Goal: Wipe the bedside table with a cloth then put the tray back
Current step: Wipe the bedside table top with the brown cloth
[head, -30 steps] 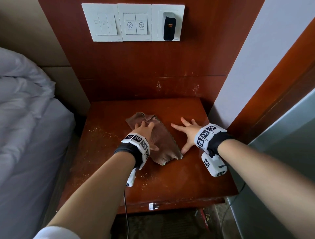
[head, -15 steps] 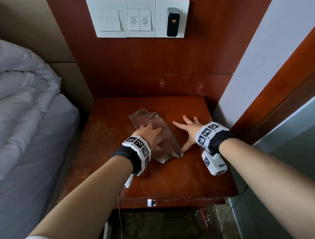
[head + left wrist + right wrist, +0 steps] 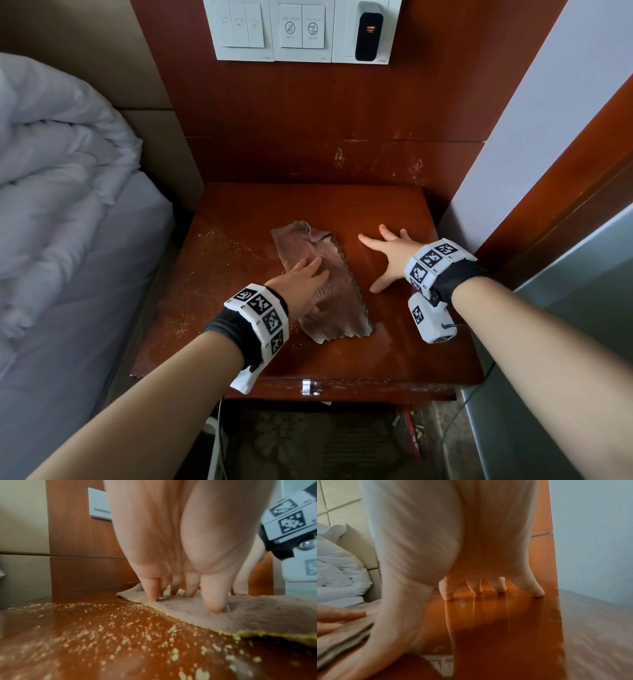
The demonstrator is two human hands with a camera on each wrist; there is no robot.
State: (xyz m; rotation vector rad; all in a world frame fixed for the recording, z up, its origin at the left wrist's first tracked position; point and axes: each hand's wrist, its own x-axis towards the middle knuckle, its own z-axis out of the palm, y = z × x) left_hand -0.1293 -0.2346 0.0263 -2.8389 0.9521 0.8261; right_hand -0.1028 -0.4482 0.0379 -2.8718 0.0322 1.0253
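Cloth [image 3: 322,284] is pinned flat under left hand [image 3: 301,291], right hand [image 3: 390,255] splayed on table [image 3: 394,342]; crumbs [image 3: 219,246] probably get swept best with steady pressure.

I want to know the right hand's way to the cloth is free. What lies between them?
Only bare tabletop: the head view shows nothing between the right hand and the cloth.
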